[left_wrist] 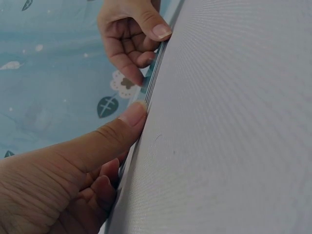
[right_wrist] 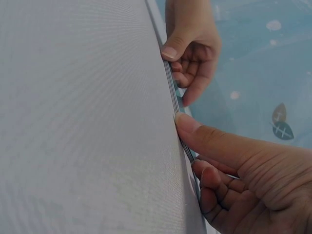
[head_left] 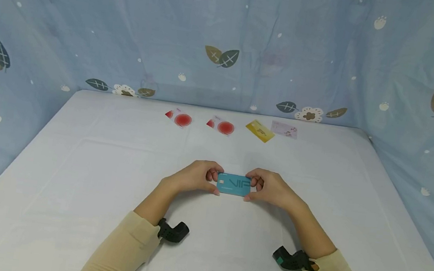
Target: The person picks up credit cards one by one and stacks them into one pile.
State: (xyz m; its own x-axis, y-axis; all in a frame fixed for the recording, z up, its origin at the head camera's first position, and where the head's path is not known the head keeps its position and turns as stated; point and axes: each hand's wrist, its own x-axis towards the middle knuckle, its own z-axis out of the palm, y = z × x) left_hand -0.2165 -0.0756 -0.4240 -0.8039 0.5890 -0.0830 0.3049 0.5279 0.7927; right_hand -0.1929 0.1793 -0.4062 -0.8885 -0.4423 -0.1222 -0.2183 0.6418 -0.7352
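A teal card (head_left: 233,184) marked "VIP" lies face up near the middle of the white table. In both wrist views several thin edges show under it, so it tops a stack of cards (right_wrist: 171,90). My left hand (head_left: 196,176) pinches the stack's left end, thumb at the near side and curled fingers at the far side. At the right end, my right hand (head_left: 272,189) pinches the same stack in mirror fashion. The stack looks flat and level, low at the tabletop; whether it touches the cloth I cannot tell.
Along the table's back edge lie two cards with red circles, a left one (head_left: 183,120) and a right one (head_left: 225,128), then a yellow card (head_left: 260,131) and a pale pink card (head_left: 284,129). A blue patterned curtain (head_left: 191,25) hangs behind the white table (head_left: 82,172).
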